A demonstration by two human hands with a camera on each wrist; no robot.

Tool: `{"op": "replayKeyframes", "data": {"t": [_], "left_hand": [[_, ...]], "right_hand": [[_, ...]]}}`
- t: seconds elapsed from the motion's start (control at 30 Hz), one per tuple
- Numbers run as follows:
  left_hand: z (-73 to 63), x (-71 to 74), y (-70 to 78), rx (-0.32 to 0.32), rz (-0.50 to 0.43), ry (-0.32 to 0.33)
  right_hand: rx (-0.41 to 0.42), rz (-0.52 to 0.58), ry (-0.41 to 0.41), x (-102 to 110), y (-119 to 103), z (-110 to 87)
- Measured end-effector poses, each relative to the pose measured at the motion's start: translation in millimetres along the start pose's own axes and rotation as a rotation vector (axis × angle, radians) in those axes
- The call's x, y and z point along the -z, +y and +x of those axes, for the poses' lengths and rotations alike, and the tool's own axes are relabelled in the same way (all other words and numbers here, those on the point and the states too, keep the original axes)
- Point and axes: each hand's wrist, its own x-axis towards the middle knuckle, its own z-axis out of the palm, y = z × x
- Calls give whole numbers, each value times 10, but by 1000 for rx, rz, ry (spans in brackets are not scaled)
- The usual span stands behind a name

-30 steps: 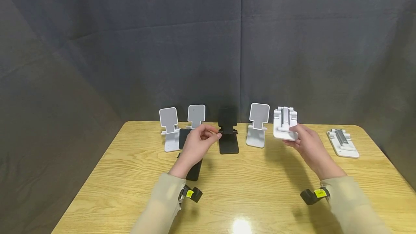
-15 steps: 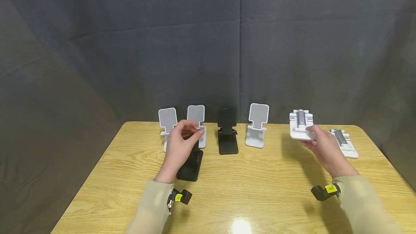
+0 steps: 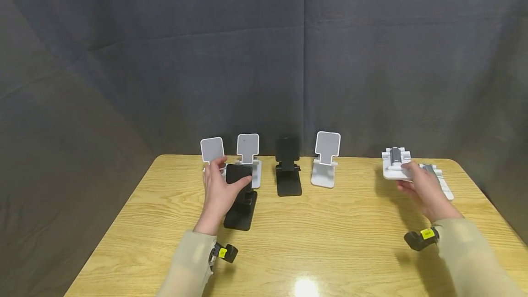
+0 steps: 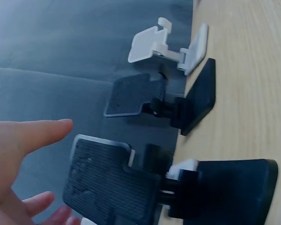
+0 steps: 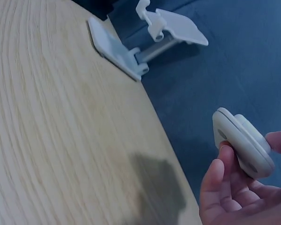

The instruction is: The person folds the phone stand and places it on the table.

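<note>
My left hand (image 3: pixel 216 198) reaches around the upper plate of a black phone stand (image 3: pixel 238 218) that stands unfolded in front of the row. Its thumb and fingers are spread to either side of the plate. In the left wrist view, the thumb (image 4: pixel 49 131) is apart from the plate's edge and the fingertips hang close by. My right hand (image 3: pixel 429 194) pinches a folded white phone stand (image 3: pixel 389 173) between thumb and fingers, raised above the tabletop. The right wrist view shows this white stand (image 5: pixel 243 143) edge-on, with fingers under its base.
Behind, unfolded stands line the wooden table's (image 3: pixel 313 233) far edge: a white one (image 3: pixel 212 148) at left, another white one (image 3: pixel 248 145), a black one (image 3: pixel 288 182) and a white one (image 3: pixel 326 178). A folded white stand (image 3: pixel 444 189) lies at right, partly hidden. A dark curtain (image 3: pixel 264 68) hangs behind.
My left hand has moved left from the black stand in the row to the nearer black one, its fingers spreading. My right hand has carried the folded white stand to the right and slightly lower.
</note>
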Motion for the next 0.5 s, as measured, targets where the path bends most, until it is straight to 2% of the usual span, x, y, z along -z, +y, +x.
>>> {"op": "replayKeyframes", "data": {"t": [0.13, 0.33, 0.37, 0.5], "left_hand": [[4, -9, -95, 49, -22, -37], [16, -7, -211, 112, -20, -92], [16, -6, -228, 118, -11, -98], [19, -4, -280, 128, 18, -102]], "right_hand": [[-7, -10, 1, 83, 45, 61], [-22, -93, -24, 150, 84, 130], [-30, -123, -42, 160, 90, 136], [-66, -247, -25, 175, 120, 140]]}}
